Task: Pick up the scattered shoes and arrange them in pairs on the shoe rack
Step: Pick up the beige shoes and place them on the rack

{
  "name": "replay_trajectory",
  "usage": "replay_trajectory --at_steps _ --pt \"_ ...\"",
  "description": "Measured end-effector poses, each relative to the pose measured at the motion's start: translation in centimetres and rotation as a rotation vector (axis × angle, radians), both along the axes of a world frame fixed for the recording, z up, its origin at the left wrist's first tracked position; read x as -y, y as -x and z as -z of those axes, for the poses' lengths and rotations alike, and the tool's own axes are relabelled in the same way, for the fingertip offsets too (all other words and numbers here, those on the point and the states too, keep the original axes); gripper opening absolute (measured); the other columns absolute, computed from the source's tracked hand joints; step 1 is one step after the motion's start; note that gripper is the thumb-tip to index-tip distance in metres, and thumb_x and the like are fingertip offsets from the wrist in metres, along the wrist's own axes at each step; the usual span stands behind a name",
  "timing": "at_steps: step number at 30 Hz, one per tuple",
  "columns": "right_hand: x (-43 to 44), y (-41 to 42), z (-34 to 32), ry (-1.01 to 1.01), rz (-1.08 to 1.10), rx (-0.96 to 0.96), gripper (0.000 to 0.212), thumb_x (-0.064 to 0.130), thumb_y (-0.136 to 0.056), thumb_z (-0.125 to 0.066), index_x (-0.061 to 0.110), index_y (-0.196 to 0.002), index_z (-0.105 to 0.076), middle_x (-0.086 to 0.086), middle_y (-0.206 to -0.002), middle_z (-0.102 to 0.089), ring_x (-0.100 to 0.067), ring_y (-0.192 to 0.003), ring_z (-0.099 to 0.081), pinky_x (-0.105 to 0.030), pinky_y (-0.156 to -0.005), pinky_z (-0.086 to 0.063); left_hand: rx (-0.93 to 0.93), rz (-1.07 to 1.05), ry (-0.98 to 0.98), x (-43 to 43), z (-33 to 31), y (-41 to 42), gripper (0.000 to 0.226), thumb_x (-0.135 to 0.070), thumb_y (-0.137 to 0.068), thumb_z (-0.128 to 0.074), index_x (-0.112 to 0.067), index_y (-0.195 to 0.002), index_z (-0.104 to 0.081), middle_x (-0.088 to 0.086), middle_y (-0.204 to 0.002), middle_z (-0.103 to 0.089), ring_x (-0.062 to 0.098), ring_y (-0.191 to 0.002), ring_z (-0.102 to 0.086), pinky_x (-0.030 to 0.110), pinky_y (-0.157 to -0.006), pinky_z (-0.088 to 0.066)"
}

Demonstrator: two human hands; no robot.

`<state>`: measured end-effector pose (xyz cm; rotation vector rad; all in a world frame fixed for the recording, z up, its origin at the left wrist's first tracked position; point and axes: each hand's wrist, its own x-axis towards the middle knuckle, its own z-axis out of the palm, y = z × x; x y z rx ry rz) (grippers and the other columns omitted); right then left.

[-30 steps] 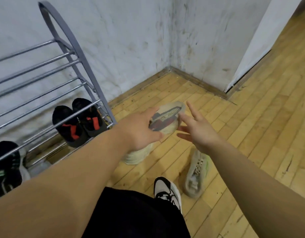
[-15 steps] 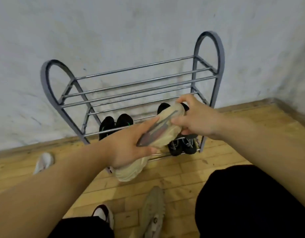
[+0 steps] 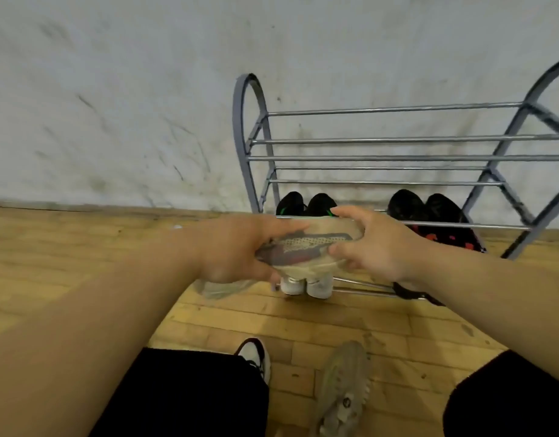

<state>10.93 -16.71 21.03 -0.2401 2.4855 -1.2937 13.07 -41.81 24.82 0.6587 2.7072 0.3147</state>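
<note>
Beige shoe (image 3: 306,247) held mid-air at frame centre, lying roughly sideways, sole with its grey-and-red pattern facing up toward the camera. Left hand (image 3: 240,247) wrapped around the 9 o'clock end, right hand (image 3: 375,244) clamped on the 3 o'clock end, fingers over the top edge, thumb under. Both closed on the shoe.

Shoe rack (image 3: 397,159) at 1 o'clock from the shoe, against the white wall (image 3: 130,105), metal bars, grey arched side frames. Upper tiers bare. Bottom tier: black pair with green accents (image 3: 306,203) directly behind the held shoe, white soles showing just below it. Black pair with red marks (image 3: 435,219) at 3 o'clock, partly hidden by the right wrist.

On the wooden floor (image 3: 82,263) at 6 o'clock: second beige shoe (image 3: 344,389), apart from the rack. At 7 o'clock, white-and-dark sneaker (image 3: 256,357) poking out from black trouser leg (image 3: 190,395); whether worn, cannot tell.
</note>
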Motion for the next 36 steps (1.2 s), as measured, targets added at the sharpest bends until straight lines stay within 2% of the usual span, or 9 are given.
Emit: replay_trajectory --at_steps 8,12,16,19,22,25,27,31,36 --pt "17.2 -1.5 -6.8 0.237 -0.224 -0.143 0.071 0.022 -0.082 -0.084 0.034 -0.145 -0.053 0.002 -0.120 -0.065 -0.019 -0.099 -0.070 -0.040 -0.088 -0.061 -0.134 -0.497 -0.282 16.2 -5.0 -10.9 0.092 -0.037 -0.083 -0.083 -0.066 -0.148 -0.024 -0.031 -0.137 -0.053 -0.005 -0.121 -0.055 0.026 -0.104 -0.044" --pt "27.9 -5.8 -8.5 0.030 -0.569 -0.317 0.071 0.022 -0.086 -0.078 0.028 -0.150 -0.047 0.002 -0.135 -0.057 -0.018 -0.116 -0.059 -0.034 -0.100 -0.052 -0.226 -0.808 -0.543 22.2 0.8 -20.2 0.094 -0.024 -0.082 -0.085 -0.051 -0.153 -0.031 -0.039 -0.136 -0.052 -0.011 -0.124 -0.052 0.017 -0.104 -0.042" --pt "36.8 -11.6 -6.0 -0.315 -0.942 -0.424 0.061 0.021 -0.096 -0.065 0.025 -0.153 -0.040 0.000 -0.138 -0.056 -0.021 -0.111 -0.059 -0.037 -0.089 -0.055 -0.179 -1.047 -0.684 24.9 9.5 -28.6 0.093 -0.040 -0.082 -0.082 -0.054 -0.154 -0.025 -0.039 -0.145 -0.044 -0.014 -0.130 -0.045 0.009 -0.102 -0.038" --pt "40.1 -15.0 0.3 -0.444 -1.050 -0.370 0.056 0.014 -0.098 -0.060 0.023 -0.150 -0.042 -0.003 -0.133 -0.061 -0.023 -0.107 -0.060 -0.036 -0.082 -0.057 -0.077 -1.165 -0.724 25.3 15.9 -33.0 0.089 -0.043 -0.084 -0.079 -0.059 -0.150 -0.022 -0.057 -0.136 -0.034 -0.029 -0.126 -0.034 -0.002 -0.096 -0.033" --pt "39.1 -17.3 7.6 -0.511 -0.983 -0.220 0.047 0.008 -0.093 -0.052 0.024 -0.138 -0.053 -0.007 -0.125 -0.063 -0.025 -0.100 -0.062 -0.034 -0.078 -0.056 0.041 -1.264 -0.698 25.8 22.5 -36.0 0.091 -0.050 -0.079 -0.083 -0.073 -0.141 -0.021 -0.046 -0.140 -0.040 -0.014 -0.131 -0.042 0.017 -0.104 -0.040" --pt "37.6 -16.8 11.0 -0.652 -1.010 -0.203 0.038 0.010 -0.094 -0.047 0.020 -0.128 -0.059 -0.007 -0.114 -0.062 -0.027 -0.100 -0.062 -0.031 -0.078 -0.048 0.165 -1.315 -0.571 26.4 27.8 -37.2 0.095 -0.063 -0.073 -0.081 -0.079 -0.136 -0.012 -0.024 -0.160 -0.028 0.010 -0.141 -0.038 0.035 -0.112 -0.038" --pt "37.6 -15.1 11.1 -0.775 -1.073 -0.201 0.038 0.008 -0.094 -0.051 0.018 -0.130 -0.059 -0.004 -0.113 -0.064 -0.025 -0.103 -0.062 -0.028 -0.080 -0.047 0.201 -1.369 -0.525 27.2 30.3 -36.4 0.091 -0.062 -0.076 -0.079 -0.074 -0.137 -0.013 -0.015 -0.165 -0.021 0.017 -0.144 -0.034 0.038 -0.114 -0.036" --pt "38.9 -11.6 11.0 -1.008 -1.132 -0.189 0.059 0.013 -0.099 -0.059 0.022 -0.154 -0.040 -0.005 -0.149 -0.050 -0.025 -0.131 -0.052 -0.036 -0.106 -0.046 0.151 -1.533 -0.428 30.0 33.8 -31.6 0.084 -0.050 -0.085 -0.075 -0.036 -0.156 -0.031 0.005 -0.155 -0.042 0.027 -0.136 -0.046 0.040 -0.106 -0.043" --pt "40.4 -9.5 11.4 -0.919 -1.057 -0.171 0.068 0.013 -0.096 -0.063 0.033 -0.156 -0.036 0.002 -0.155 -0.044 -0.023 -0.136 -0.048 -0.032 -0.103 -0.046 0.118 -1.535 -0.420 32.2 35.9 -25.7 0.071 -0.040 -0.085 -0.073 -0.034 -0.148 -0.040 0.004 -0.132 -0.060 0.025 -0.112 -0.059 0.033 -0.083 -0.046"
